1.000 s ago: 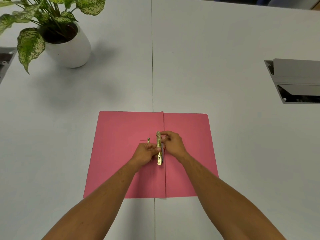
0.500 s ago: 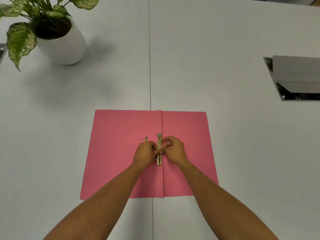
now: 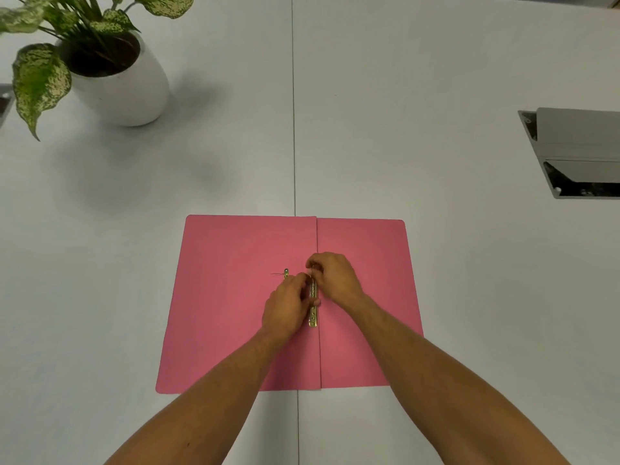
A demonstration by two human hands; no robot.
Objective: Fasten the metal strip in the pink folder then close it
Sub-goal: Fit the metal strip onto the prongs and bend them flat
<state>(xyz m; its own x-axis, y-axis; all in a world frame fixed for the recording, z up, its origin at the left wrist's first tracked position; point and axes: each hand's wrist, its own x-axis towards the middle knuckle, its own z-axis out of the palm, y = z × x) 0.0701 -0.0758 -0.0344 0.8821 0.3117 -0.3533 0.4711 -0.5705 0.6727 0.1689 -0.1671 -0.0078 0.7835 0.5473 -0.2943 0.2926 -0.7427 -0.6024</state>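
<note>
The pink folder (image 3: 231,303) lies open and flat on the white table, its spine running away from me. A gold metal strip (image 3: 313,315) lies along the spine; only its near end shows below my fingers. My left hand (image 3: 287,305) pinches the strip from the left. My right hand (image 3: 333,278) covers and grips its far end from the right. A small gold clip piece (image 3: 286,272) sits on the left flap, just beyond my left hand.
A potted plant in a white pot (image 3: 124,82) stands at the far left. A grey open cable box (image 3: 577,152) is set in the table at the right edge. A seam (image 3: 294,129) in the table runs under the folder.
My right hand has slid up over the strip's far end, which was visible before. The strip has settled flat along the spine. The view has shifted slightly.
</note>
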